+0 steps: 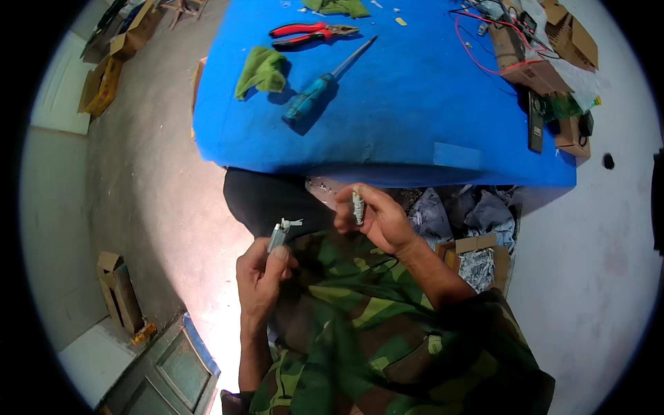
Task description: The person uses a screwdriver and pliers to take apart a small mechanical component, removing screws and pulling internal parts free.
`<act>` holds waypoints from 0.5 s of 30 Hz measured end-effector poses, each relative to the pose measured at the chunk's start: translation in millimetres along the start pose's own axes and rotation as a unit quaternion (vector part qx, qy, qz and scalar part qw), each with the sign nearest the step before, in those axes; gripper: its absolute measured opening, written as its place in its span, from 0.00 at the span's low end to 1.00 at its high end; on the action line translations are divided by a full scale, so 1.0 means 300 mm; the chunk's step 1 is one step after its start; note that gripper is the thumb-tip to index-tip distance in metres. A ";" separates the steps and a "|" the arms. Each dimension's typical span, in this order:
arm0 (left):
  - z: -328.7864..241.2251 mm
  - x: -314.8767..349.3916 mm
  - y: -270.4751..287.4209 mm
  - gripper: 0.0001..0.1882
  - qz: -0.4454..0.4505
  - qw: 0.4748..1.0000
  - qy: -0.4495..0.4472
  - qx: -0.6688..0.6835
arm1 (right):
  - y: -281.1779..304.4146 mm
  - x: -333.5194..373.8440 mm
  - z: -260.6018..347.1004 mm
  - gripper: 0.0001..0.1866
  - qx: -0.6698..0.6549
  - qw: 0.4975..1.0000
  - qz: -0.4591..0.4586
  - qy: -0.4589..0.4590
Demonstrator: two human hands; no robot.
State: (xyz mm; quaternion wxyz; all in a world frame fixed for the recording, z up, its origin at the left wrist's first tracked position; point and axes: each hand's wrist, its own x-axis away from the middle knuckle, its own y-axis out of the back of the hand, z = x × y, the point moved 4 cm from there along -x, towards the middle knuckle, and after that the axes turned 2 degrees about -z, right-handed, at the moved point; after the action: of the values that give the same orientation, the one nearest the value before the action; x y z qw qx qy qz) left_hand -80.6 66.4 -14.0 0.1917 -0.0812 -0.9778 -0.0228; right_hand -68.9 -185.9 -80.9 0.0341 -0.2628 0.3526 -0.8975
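My left hand (257, 280) is closed round a small pale grey, flat-sided piece (276, 238), with the thumb pressed along it. Thin white bits stick out sideways at its top end. To the right and slightly higher, my right hand (386, 223) pinches a short whitish, ridged piece (358, 207) between thumb and fingers. The two pieces are apart, held above my lap in front of the blue table (415, 104). What kind of parts they are I cannot tell. On the table lie a blue-handled screwdriver (312, 97) and red-and-black pliers (299, 32).
A crumpled green cloth (263, 72) lies left of the screwdriver. Cardboard boxes (529, 72), red and black wires and a dark handheld device (535, 124) crowd the table's right side. Below it on the right stands a box of pale scraps (499, 266) beside grey bundles (430, 216).
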 end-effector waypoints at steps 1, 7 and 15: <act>0.000 -0.007 -0.008 0.18 0.005 1.000 0.000 -0.003 | 0.036 0.008 -0.002 0.25 -0.041 0.999 0.003 -0.003; -0.004 -0.042 -0.021 0.17 0.014 1.000 -0.013 -0.008 | 0.120 0.080 0.037 0.27 -0.145 0.989 -0.012 -0.002; -0.005 -0.052 -0.041 0.17 0.010 0.999 -0.015 -0.036 | 0.197 0.098 0.019 0.23 -0.153 0.988 -0.011 0.026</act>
State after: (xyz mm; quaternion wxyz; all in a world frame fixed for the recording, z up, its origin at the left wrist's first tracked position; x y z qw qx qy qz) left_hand -67.8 51.8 -18.8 0.1743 -0.0979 -0.9783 -0.0545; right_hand -98.8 -241.0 -102.7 -0.0254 -0.2451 0.4837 -0.8399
